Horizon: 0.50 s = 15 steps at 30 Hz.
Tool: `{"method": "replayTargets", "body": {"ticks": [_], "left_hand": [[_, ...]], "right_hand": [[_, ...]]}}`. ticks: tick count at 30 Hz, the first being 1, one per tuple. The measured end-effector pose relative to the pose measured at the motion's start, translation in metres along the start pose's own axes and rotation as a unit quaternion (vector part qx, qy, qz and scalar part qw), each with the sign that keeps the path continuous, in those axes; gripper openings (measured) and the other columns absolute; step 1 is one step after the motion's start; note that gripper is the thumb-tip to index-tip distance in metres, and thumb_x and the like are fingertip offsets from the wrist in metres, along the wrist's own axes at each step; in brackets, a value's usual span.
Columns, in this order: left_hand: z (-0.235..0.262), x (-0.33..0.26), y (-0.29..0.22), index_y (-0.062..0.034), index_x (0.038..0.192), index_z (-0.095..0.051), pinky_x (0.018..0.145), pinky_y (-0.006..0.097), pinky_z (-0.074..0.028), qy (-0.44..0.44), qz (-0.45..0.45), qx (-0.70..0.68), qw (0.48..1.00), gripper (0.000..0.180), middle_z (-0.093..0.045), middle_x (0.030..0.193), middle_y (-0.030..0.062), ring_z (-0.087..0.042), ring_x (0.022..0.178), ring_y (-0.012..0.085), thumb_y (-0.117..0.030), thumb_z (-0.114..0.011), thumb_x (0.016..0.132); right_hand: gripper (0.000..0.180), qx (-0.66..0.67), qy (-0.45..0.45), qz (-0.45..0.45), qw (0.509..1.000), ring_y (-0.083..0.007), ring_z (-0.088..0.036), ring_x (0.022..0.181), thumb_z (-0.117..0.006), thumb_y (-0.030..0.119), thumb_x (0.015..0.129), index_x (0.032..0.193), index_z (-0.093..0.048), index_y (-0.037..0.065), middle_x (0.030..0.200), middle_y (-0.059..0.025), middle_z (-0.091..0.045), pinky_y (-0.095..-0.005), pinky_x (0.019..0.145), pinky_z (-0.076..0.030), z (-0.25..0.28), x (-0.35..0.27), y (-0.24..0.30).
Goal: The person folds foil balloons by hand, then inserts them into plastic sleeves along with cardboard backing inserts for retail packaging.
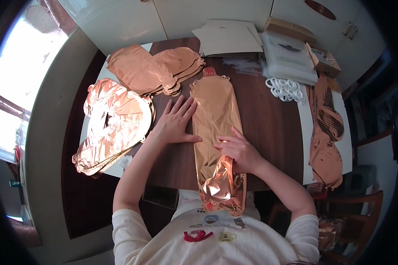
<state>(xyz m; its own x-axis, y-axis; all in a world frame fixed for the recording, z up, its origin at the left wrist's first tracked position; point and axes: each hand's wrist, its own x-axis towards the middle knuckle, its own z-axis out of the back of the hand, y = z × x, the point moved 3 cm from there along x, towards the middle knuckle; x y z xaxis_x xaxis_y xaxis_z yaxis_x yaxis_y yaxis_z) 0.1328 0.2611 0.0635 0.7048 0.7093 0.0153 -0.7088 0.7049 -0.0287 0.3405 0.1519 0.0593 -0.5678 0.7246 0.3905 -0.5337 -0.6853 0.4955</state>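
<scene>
A long, flat rose-gold foil balloon (214, 99) lies lengthwise down the middle of the brown table, its near end hanging over the front edge toward my shirt. My left hand (174, 123) rests with spread fingers along its left edge, fingertips touching the foil. With curled fingers, my right hand (241, 152) grips a crumpled, lifted fold of the same balloon on its right side. Just beyond the far end sits a small red piece (209, 71) whose kind I cannot make out.
Stacked foil balloons lie at the far left (137, 66) and near left (119, 123), with more on the right (326, 145). Toward the back are white cards (227, 39), clear plastic bags (287, 55), white rings (284, 89) and a cardboard box (325, 61). A wooden chair (376, 212) stands lower right.
</scene>
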Motion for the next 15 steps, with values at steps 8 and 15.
{"method": "replayTargets", "body": {"ticks": [8, 15], "left_hand": [[0.006, 0.015, 0.014, -0.0065, 0.144, -0.025, 0.113, 0.051, -0.014, 0.043, 0.018, 0.037, 0.998, 0.11, -0.025, 0.15, 0.0122, -0.016, 0.14, 0.0319, -0.076, -0.057, 0.065], [0.009, 0.024, 0.021, -0.0083, 0.141, -0.033, 0.112, 0.05, -0.016, 0.001, 0.047, 0.039, 0.998, 0.099, -0.034, 0.144, 0.0146, -0.02, 0.139, 0.0314, -0.074, -0.054, 0.07]], "right_hand": [[0.018, -0.006, 0.007, 0.004, 1.0, -0.0254, -0.057, 0.113, -0.071, 0.013, 0.067, 0.08, -0.062, 0.006, 0.106, -0.0059, -0.066, -0.0546, 0.108, -0.026, 0.001, 0.0, 0.0], [0.018, -0.001, -0.002, 0.002, 1.0, -0.025, -0.057, 0.112, -0.072, 0.013, 0.066, 0.08, -0.062, 0.006, 0.105, -0.0057, -0.067, -0.0539, 0.108, -0.026, -0.001, -0.001, -0.001]]}}
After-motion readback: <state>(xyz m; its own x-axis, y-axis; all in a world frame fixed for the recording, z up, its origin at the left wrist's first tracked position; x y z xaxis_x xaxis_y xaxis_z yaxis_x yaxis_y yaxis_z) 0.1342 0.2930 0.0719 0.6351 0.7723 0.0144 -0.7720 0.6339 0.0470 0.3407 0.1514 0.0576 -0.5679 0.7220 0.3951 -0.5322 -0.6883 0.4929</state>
